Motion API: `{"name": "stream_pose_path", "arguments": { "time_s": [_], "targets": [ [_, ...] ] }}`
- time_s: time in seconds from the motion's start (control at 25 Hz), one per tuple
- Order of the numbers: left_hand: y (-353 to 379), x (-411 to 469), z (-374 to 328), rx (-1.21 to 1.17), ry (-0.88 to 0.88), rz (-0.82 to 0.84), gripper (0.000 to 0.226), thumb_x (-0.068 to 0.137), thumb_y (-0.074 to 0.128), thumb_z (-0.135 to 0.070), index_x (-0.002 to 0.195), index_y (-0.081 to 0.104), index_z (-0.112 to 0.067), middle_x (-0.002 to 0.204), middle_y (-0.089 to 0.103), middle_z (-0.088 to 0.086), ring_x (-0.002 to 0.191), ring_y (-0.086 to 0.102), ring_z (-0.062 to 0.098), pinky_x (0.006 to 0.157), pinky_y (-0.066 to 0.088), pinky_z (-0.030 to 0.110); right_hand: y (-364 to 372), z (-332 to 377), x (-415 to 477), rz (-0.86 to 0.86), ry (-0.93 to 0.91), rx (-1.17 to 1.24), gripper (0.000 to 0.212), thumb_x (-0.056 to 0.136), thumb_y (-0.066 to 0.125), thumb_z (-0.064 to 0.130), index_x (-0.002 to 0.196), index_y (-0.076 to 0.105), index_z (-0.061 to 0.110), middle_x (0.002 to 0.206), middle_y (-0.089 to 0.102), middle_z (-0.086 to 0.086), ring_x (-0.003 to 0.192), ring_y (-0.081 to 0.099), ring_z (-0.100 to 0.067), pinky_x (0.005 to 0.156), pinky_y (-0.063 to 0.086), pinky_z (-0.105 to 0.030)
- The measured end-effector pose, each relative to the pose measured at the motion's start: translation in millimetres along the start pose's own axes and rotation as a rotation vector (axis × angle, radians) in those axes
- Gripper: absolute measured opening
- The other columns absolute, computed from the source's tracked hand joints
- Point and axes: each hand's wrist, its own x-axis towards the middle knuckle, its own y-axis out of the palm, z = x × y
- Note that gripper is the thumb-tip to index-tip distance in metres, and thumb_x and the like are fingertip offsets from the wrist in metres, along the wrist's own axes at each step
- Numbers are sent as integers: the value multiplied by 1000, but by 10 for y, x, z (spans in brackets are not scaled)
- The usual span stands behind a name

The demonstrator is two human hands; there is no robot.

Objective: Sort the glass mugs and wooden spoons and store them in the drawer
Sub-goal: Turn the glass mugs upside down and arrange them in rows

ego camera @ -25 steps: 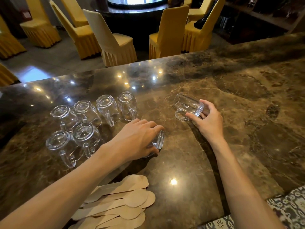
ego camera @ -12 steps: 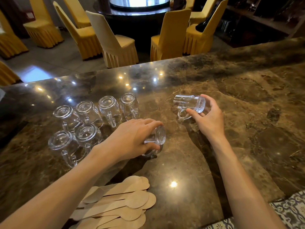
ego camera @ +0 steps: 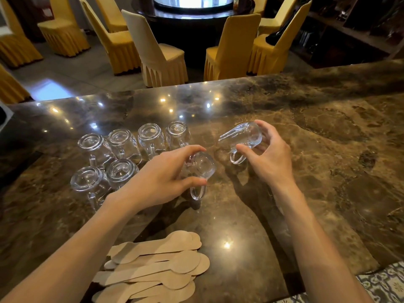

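My left hand (ego camera: pixel 162 174) grips a clear glass mug (ego camera: pixel 202 166), lifted off the counter and tipped on its side, handle hanging down. My right hand (ego camera: pixel 270 156) holds a second glass mug (ego camera: pixel 244 135) tilted in the air, its handle pointing down toward the counter. Several more glass mugs (ego camera: pixel 122 154) stand upside down in two rows at the left of the brown marble counter (ego camera: pixel 317 149). A pile of flat wooden spoons (ego camera: pixel 159 265) lies near the front edge, under my left forearm. No drawer is in view.
Beyond the counter's far edge stand yellow-covered chairs (ego camera: pixel 231 47) around a dark round table (ego camera: pixel 192 16). Dark shelving (ego camera: pixel 349 29) fills the far right. A patterned floor (ego camera: pixel 384 283) shows at the bottom right corner.
Both hands have lifted their mugs off the counter and brought them closer together. The left mug has turned so its handle hangs down; the right mug is tilted up.
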Motion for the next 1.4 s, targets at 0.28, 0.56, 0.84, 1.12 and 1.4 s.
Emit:
{"name": "stream_pose_path", "arguments": {
  "time_s": [0.28,0.56,0.84,1.12,1.4],
  "targets": [
    [-107,-109,19,-190,-71,-7,75,71,60,-52,136,40,-22,125,59,-6,114,56,8,100,46,36,87,187,-90,58,-96,-121,68,68,81,33,128,50,25,102,54,20,89,55,0,86,52,-26],
    [-181,-193,90,-81,-77,-5,69,82,62,-42,142,34,-25,125,48,-20,110,43,-9,98,35,16,182,382,-219,183,-167,-200,67,65,80,41,124,54,28,100,64,10,85,59,-6,81,52,-26],
    [-284,-243,159,-20,-81,21,70,76,58,-54,138,33,-31,139,44,-15,117,35,-9,94,28,10,220,507,-378,234,-194,-269,66,63,80,39,123,56,27,106,66,9,85,52,0,84,52,-30],
    [-426,-340,258,68,-95,25,71,71,58,-60,133,43,-30,126,55,-11,113,45,0,95,36,18,349,603,-523,310,-201,-267,67,65,80,40,125,54,27,109,66,10,86,48,3,83,51,-27],
    [-489,-431,310,124,-120,54,74,66,52,-63,132,43,-31,121,58,-9,109,46,4,94,21,14,423,699,-596,325,-201,-269,66,65,80,40,125,55,27,109,67,9,87,50,1,87,51,-32]
  ]
}}
